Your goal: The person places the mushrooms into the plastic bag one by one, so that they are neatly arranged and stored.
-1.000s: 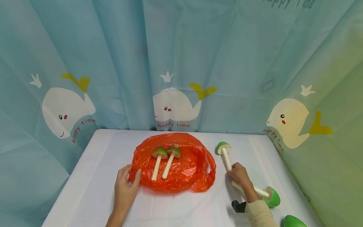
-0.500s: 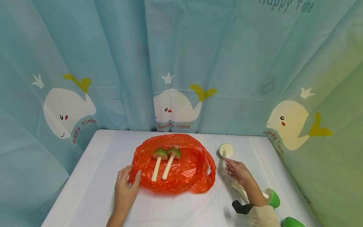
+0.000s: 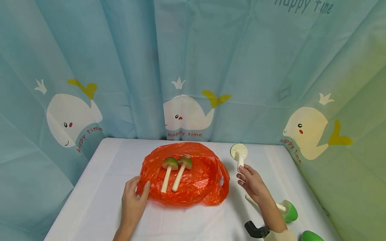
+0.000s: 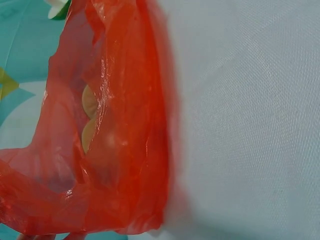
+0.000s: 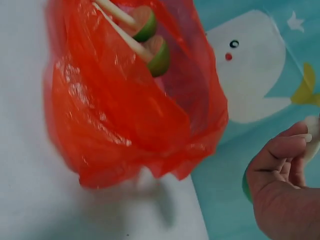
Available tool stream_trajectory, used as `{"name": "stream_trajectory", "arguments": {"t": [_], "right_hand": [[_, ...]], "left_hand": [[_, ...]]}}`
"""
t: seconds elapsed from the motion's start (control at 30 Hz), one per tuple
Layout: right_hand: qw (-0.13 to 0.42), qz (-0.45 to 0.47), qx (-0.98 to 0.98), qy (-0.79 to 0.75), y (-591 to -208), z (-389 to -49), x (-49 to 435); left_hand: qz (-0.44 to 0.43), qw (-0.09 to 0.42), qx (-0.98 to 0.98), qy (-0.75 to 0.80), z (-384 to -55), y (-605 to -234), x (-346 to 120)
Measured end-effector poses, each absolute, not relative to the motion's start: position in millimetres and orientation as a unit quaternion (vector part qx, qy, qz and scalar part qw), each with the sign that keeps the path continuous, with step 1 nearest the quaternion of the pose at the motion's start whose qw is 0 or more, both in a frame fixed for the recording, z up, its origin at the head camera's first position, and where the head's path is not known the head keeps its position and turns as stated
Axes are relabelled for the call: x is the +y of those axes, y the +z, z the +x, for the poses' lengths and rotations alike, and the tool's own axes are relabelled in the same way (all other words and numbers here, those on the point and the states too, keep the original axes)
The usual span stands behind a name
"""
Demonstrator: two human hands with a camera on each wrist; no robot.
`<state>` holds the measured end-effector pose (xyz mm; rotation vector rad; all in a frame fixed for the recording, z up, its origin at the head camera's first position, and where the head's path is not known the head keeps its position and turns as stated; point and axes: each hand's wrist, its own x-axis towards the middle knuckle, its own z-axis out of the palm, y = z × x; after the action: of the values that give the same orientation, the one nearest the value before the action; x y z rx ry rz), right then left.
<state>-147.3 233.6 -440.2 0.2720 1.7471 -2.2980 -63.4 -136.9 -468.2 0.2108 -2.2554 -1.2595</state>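
Observation:
My left hand (image 3: 132,201) holds the left rim of a red plastic bag (image 3: 205,182), its thumb inside the mouth and its fingers outside. Two toy mushrooms with green caps, one (image 3: 170,163) beside the other (image 3: 184,162), lie in the opened bag with their stems toward me. To the right of the bag, my right hand (image 3: 254,187) pinches the pale stem of another toy mushroom (image 3: 239,152) above the table. That mushroom's cap points away from me, showing its whitish underside. The right wrist view shows the right hand (image 5: 280,175) with curled fingers; the held mushroom is partly cut off.
Another green-capped mushroom (image 3: 290,211) lies on the white table (image 3: 99,174) behind my right forearm, which hides part of it. A green cap (image 3: 310,236) shows at the bottom edge. A black curved piece (image 3: 256,230) sits by my right wrist. Blue whale-print curtain (image 3: 126,67) surrounds the table.
My right hand has lifted the mushroom off the table and tilted it so the cap's underside faces me. My left hand and the bag have stayed in place.

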Motion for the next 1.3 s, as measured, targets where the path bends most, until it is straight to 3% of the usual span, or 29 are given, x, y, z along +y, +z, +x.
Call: {"name": "stream_trajectory", "arguments": {"t": [0.27, 0.67, 0.9, 1.3], "right_hand": [[0.138, -0.027, 0.617, -0.774, -435, -127, 221], [0.287, -0.224, 0.595, -0.716, -443, -109, 203], [0.342, -0.136, 0.639, -0.675, -454, -111, 186], [0.257, 0.021, 0.669, -0.697, -465, -135, 149]], "left_hand": [[0.076, 0.275, -0.833, -0.474, -64, -470, -136], [0.074, 0.274, -0.835, -0.472, -64, -471, -137], [0.079, 0.261, -0.836, -0.476, -63, -469, -135], [0.065, 0.282, -0.829, -0.478, -63, -468, -135]]}}
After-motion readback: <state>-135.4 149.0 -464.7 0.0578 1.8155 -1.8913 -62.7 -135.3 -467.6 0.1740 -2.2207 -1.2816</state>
